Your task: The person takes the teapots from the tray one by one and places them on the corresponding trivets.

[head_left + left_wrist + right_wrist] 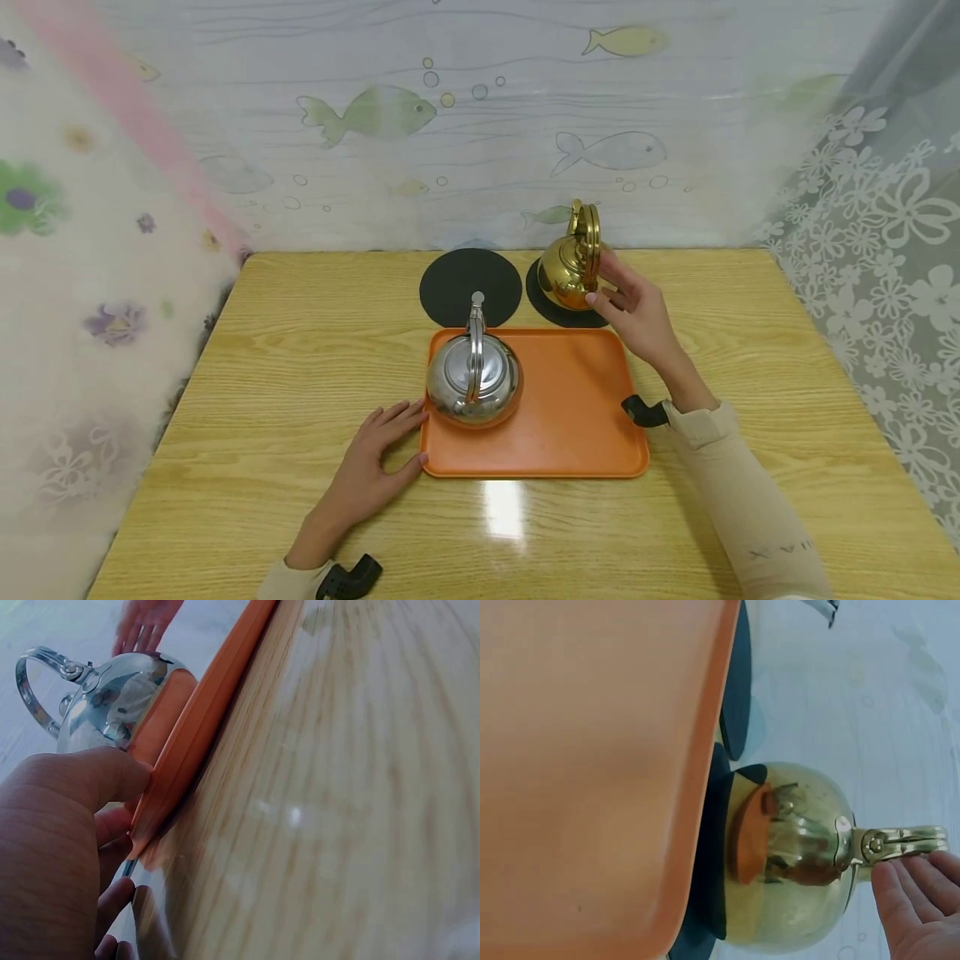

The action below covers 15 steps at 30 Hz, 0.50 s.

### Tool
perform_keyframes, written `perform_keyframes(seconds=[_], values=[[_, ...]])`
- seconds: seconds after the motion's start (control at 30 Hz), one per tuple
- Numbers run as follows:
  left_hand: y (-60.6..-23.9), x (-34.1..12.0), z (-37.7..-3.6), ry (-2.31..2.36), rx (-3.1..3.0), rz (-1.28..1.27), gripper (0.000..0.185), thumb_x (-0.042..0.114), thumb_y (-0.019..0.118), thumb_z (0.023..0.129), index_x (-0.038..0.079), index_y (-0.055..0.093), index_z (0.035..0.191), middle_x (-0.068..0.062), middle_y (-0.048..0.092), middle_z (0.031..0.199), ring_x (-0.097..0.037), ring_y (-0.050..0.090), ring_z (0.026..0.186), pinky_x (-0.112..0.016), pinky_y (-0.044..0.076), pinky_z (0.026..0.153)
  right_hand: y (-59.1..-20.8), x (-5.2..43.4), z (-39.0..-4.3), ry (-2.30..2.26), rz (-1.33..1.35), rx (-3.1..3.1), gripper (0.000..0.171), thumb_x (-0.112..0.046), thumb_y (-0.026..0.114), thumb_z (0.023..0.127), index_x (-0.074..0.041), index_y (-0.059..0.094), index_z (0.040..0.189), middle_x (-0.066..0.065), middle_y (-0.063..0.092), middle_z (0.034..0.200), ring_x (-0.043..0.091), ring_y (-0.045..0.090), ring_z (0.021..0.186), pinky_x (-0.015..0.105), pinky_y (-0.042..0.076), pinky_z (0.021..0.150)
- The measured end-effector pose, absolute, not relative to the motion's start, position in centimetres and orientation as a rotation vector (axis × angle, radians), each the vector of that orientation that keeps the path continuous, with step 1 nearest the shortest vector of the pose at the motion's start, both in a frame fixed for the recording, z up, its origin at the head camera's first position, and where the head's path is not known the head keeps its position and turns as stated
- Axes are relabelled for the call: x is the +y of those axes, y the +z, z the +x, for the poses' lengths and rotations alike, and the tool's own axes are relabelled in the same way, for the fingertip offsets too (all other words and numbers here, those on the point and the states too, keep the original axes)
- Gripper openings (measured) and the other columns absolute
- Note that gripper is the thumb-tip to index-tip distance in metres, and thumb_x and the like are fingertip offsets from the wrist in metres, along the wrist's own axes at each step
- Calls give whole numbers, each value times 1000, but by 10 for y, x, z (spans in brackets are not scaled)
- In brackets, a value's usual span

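At the table's far edge, the right hand touches the gold kettle on its black mat, fingers relaxed, apparently letting go. The left hand, open, steadies the orange tray's near-left corner. Next calls for moving the silver kettle to the free mat; nothing blocks it.

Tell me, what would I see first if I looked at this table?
Two shiny kettles: a silver kettle standing on the orange tray in the middle, and a gold kettle on a black round mat behind it. The right hand touches the gold kettle, while the left hand rests against the tray's edge.
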<state>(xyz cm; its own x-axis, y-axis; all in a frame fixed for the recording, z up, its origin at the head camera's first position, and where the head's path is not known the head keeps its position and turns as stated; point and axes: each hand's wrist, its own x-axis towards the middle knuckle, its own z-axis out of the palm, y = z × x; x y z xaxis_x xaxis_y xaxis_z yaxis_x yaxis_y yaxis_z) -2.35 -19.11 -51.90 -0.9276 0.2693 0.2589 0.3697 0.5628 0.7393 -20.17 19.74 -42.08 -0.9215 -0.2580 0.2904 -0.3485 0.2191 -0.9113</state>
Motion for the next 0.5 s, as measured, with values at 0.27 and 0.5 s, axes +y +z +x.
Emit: perform_keyframes(seconds=[0.27,0.5], values=[[-519,-191,-24,-1301,-2665,-552,54,21,79,89,16,63,141,-1,55,151,-34,44,143,-62,22,120,-422,197,-189,1735,584,-2489,67,-3,66,97,-4,36,158,16,38,161,32,36,149,55,34,118],[-519,-191,-24,-1303,-2668,-550,54,20,79,89,16,63,140,-2,55,150,-35,44,143,-62,22,120,-421,194,-176,1696,596,-2543,69,-3,67,97,-3,35,158,17,37,162,34,34,150,52,31,121]])
